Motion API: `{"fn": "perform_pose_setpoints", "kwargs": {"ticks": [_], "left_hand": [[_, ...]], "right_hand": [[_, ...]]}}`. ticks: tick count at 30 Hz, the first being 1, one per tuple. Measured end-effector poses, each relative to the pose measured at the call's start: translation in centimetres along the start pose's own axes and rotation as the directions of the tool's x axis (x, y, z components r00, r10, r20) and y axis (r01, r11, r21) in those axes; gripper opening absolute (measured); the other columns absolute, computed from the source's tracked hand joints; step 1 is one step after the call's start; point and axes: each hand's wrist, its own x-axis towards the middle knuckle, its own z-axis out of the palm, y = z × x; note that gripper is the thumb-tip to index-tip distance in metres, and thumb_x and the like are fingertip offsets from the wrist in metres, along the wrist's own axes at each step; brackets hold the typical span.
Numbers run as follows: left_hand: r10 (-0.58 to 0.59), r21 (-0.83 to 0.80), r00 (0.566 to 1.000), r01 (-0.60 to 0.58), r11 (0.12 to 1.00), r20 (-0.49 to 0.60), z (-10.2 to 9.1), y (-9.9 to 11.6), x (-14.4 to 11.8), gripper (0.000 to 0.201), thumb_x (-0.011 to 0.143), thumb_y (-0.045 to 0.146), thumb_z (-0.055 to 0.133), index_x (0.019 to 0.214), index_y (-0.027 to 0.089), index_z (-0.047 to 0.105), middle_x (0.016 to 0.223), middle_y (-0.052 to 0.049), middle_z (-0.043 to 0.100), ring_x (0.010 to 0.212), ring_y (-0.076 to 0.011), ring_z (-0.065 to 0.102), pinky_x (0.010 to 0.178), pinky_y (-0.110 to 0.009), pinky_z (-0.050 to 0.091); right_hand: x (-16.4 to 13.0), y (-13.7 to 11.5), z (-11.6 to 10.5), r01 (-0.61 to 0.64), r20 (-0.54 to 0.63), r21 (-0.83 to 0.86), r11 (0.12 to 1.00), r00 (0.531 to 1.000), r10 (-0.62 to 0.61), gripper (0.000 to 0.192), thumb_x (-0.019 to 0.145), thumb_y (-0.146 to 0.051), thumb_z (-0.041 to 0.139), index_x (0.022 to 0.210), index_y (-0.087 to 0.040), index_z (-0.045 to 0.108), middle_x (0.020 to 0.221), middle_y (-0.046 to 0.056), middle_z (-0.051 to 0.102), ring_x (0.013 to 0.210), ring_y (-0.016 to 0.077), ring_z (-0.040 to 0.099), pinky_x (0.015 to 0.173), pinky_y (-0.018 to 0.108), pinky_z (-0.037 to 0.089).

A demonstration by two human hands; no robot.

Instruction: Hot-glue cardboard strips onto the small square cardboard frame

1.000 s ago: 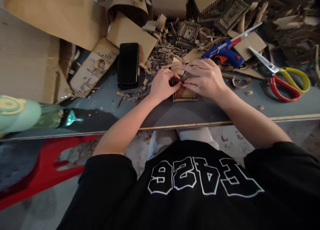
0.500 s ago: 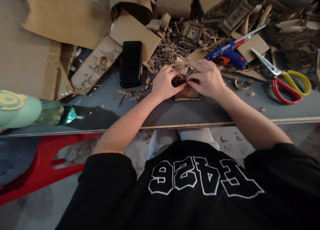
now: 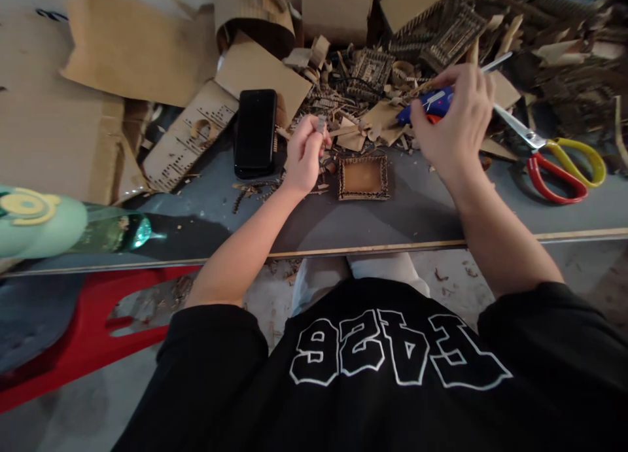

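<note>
My left hand (image 3: pixel 305 154) is closed, pinching a small corrugated cardboard strip (image 3: pixel 321 124) upright between thumb and fingertips. A shallow cardboard tray (image 3: pixel 363 196) with raised corrugated walls lies on the table between my hands, touched by neither. Over the blue glue gun (image 3: pixel 436 101) is my right hand (image 3: pixel 461 118), thumb and fingers spread on either side of its body. The hand hides the gun's handle and most of its orange trigger; whether it touches the gun I cannot tell.
Red-and-yellow scissors (image 3: pixel 534 140) lie to the right. A black phone (image 3: pixel 256 130) and a ruler-marked strip (image 3: pixel 189 135) lie left of my hands. A green bottle (image 3: pixel 44 221) lies at far left. Cardboard scraps (image 3: pixel 338 99) pile up behind, and the table edge (image 3: pixel 363 249) runs in front.
My right hand has left the tray and moved right to the glue gun, which looks unmoved. My left hand has lifted away leftward with a small corrugated strip, leaving the tray uncovered.
</note>
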Motion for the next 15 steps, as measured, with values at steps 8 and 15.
{"fn": "perform_pose_setpoints", "kwargs": {"ticks": [8,15], "left_hand": [[-0.120,-0.262,0.992,0.125,0.957,0.035,0.2,-0.8,0.4,0.071,0.093,0.091,0.053,0.071,0.026,0.034,0.057,0.008,0.028,0.041,-0.0080,0.028,0.039,-0.025,0.027],[-0.026,-0.209,0.990,-0.003,0.978,-0.136,0.3,-0.3,0.9,0.059,0.101,0.084,0.049,0.089,0.027,0.041,0.056,0.010,0.038,0.039,-0.0059,0.030,0.040,-0.026,0.023]], "right_hand": [[1.9,2.9,-0.6,-0.309,0.322,-0.306,0.900,0.856,0.404,0.042,0.101,-0.047,0.070,0.130,-0.018,0.066,0.141,0.021,0.066,0.136,0.0429,0.057,0.119,0.060,0.045],[2.6,4.5,-0.1,-0.274,0.052,-0.117,0.955,0.958,0.282,0.047,0.101,-0.043,0.063,0.140,-0.016,0.061,0.142,0.020,0.066,0.134,0.0361,0.061,0.116,0.055,0.048]]}}
